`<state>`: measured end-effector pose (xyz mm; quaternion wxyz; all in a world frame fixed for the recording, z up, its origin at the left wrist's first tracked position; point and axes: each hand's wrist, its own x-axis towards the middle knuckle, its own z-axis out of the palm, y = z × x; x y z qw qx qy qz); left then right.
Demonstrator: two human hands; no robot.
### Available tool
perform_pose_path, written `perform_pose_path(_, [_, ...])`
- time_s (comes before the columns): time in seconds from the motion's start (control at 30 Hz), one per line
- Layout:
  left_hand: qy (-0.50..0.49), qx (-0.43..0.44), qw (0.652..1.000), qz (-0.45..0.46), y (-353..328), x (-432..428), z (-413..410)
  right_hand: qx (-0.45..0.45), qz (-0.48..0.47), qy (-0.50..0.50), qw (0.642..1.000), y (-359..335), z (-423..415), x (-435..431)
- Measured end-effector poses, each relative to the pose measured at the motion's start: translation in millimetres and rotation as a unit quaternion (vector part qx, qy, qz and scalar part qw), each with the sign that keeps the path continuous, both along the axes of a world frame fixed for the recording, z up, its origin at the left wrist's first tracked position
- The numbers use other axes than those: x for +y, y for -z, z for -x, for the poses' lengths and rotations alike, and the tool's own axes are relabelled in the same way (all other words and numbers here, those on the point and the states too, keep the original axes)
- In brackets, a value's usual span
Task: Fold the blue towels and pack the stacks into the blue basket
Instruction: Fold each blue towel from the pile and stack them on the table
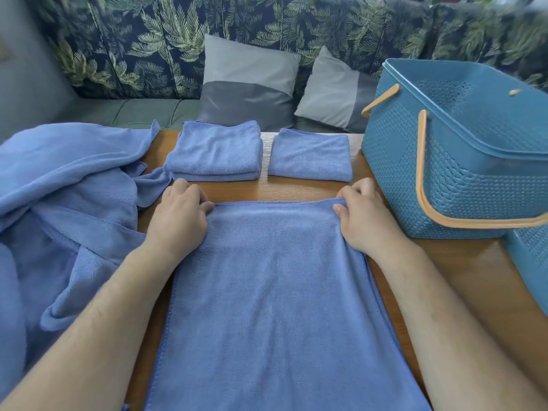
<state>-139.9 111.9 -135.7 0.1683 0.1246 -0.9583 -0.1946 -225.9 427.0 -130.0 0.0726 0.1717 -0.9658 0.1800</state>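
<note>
A blue towel lies flat on the wooden table in front of me, its long side running away from me. My left hand pinches its far left corner and my right hand pinches its far right corner. Beyond the towel sit two folded stacks: a thicker stack on the left and a single folded towel on the right. The blue basket with orange handles stands at the right, its inside mostly hidden.
A heap of unfolded blue towels covers the table's left side. A second blue basket shows at the right edge. Behind the table is a leaf-patterned sofa with two grey cushions.
</note>
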Motion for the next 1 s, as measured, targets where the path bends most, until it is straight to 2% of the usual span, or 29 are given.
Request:
perform_pose_path(0.13, [-0.033, 0.019, 0.999, 0.013, -1, 3, -3, 0.04, 0.06, -0.015, 0.997, -4, -5, -2])
perform_pose_path(0.3, [-0.007, 0.072, 0.985, -0.154, -21, 5, -21, 0.066, 0.161, -0.023, 0.985, -19, -25, 7])
perform_pose_path(0.37, [0.002, 0.08, 0.979, -0.188, -37, 3, -35, 0.059, 0.203, -0.02, 0.977, -30, -37, 13])
perform_pose_path(0.53, [0.011, 0.093, 0.973, -0.212, -93, -9, -71, 0.073, 0.27, 0.006, 0.96, -80, -60, 32])
perform_pose_path(0.77, [0.039, 0.119, 0.976, -0.176, -181, -11, -95, 0.04, 0.339, 0.016, 0.94, -172, -74, 43])
perform_pose_path(0.9, [0.056, 0.123, 0.974, -0.184, -226, -12, -89, 0.008, 0.335, -0.005, 0.942, -217, -65, 37])
perform_pose_path(1.0, [0.049, 0.139, 0.969, -0.199, -253, -14, -81, 0.016, 0.322, -0.008, 0.947, -245, -57, 32])
